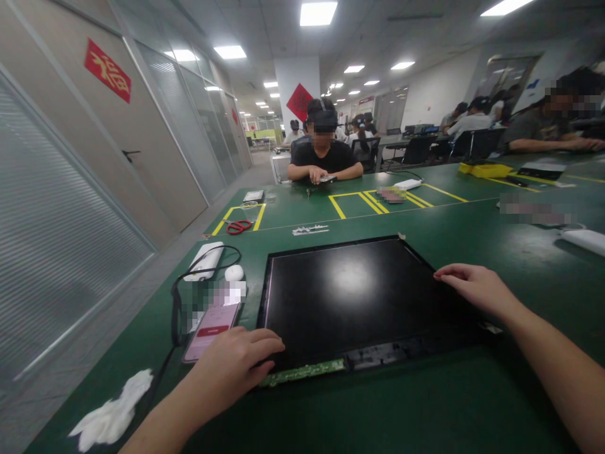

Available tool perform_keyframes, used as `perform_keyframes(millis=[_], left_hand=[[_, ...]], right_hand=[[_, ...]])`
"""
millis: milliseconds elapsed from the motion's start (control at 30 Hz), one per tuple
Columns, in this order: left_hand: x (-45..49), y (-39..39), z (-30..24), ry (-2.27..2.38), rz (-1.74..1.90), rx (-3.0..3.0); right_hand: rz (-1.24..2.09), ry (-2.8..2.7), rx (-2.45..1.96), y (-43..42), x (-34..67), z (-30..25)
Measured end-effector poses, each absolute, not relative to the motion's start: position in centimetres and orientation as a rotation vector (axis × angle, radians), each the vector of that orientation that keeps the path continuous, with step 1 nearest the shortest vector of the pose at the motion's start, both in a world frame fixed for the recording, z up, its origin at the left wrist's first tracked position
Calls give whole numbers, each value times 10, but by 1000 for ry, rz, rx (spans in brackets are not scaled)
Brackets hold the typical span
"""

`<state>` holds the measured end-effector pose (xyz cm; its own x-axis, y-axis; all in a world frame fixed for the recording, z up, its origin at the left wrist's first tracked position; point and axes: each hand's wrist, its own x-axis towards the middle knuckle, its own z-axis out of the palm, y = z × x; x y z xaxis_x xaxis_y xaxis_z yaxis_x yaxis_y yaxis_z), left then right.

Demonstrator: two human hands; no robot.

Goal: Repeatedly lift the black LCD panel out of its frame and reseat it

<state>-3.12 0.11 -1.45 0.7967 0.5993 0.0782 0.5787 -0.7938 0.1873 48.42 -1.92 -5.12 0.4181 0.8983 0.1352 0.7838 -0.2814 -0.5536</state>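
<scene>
A flat black display panel [345, 296] lies screen up on the green table, a bright light reflecting in its surface. A green circuit board strip [307, 372] runs along the left part of its near edge. My left hand [243, 356] is at the near left corner, fingers bent over the frame with the thumb close below them. On the opposite side, my right hand [472, 287] has its thumb and fingers drawn together at the panel's right edge. The exact contact under the fingertips is partly hidden.
Left of the panel lie a lit phone [215, 328], a white power bank [205, 260] with black cable, and a round white case [234, 273]. Crumpled tissue [113, 413] is near the front left. Red scissors [239, 227] lie farther back. A person [326, 151] sits opposite.
</scene>
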Motion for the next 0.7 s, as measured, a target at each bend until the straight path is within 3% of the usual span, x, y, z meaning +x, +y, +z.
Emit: perform_keyframes(millis=[233, 500, 700], left_hand=[[-31, 5, -14, 1017, 194, 2729], [-36, 11, -30, 1229, 516, 2678], [-34, 14, -46, 1428, 443, 2488]], right_hand=[[285, -1440, -2141, -19, 488, -52], [281, -1432, -2098, -19, 486, -53], [275, -1469, -2032, -20, 483, -51]])
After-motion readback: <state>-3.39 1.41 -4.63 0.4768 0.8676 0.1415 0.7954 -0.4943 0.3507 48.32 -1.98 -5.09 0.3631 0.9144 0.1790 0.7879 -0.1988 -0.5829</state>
